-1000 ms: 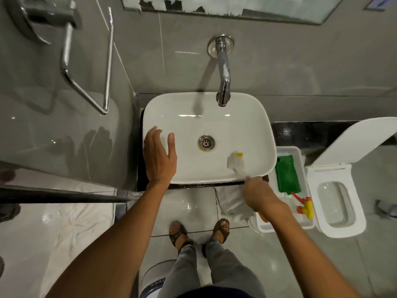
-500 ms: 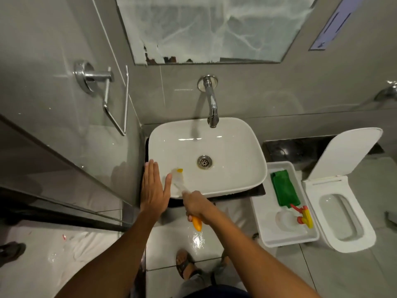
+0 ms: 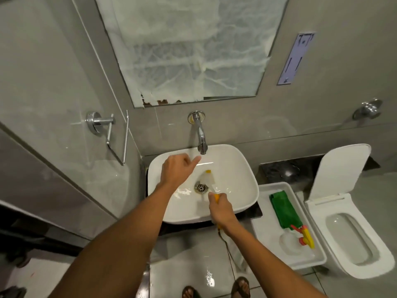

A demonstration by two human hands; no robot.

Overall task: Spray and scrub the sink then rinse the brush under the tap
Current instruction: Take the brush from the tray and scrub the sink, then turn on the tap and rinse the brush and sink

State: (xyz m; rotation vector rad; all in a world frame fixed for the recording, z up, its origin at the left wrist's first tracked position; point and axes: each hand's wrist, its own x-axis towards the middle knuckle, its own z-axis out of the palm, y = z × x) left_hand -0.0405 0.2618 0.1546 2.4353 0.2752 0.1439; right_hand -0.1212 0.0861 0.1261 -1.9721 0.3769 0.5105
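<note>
A white rectangular sink (image 3: pixel 240 168) sits under a chrome wall tap (image 3: pixel 200 134), with a metal drain (image 3: pixel 201 188) at its centre. My right hand (image 3: pixel 221 209) grips the yellow handle of a brush (image 3: pixel 209 178), whose pale head with a yellow tip lies in the basin just above the drain. My left hand (image 3: pixel 175 169) hovers over the back left of the basin, fingers curled and the forefinger stretched toward the tap's spout. No water stream is visible. A clear spray bottle (image 3: pixel 294 239) with a red and yellow trigger lies in the white tray to the right.
The white tray (image 3: pixel 272 188) stands on the floor right of the sink and also holds a green cloth (image 3: pixel 283 209). A toilet (image 3: pixel 352 233) with its lid up is further right. A glass partition with a chrome towel bar (image 3: pixel 116 136) closes the left side. My sandalled feet are below.
My left hand left the sink's front left rim and reached to the back, near the tap. My right hand carried the brush from the left rim to the basin's middle. The view tilted up.
</note>
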